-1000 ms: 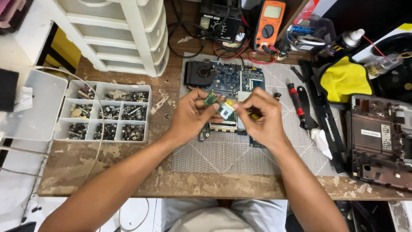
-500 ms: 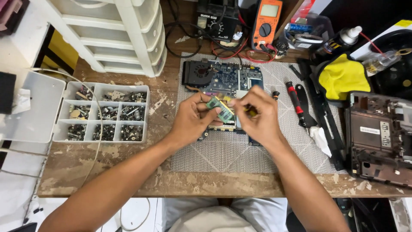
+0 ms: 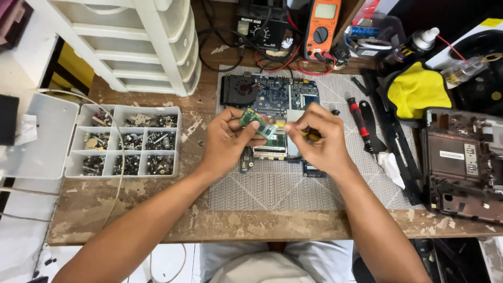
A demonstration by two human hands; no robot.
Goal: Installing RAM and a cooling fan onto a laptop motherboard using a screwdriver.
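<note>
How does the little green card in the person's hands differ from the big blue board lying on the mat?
The small green card is a narrow strip, while the blue board is far wider and carries a round fan. The card is lifted and tilted, pinched by the left hand with the right hand close by; the board lies flat on the grey mat. Both are circuit boards studded with parts.

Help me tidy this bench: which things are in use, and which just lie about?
In use: left hand holding small green memory module; right hand pinching yellow-tipped tool; blue laptop circuit board.
Lying about: white compartment box of screws; orange multimeter; red-handled screwdriver; yellow cloth.
</note>
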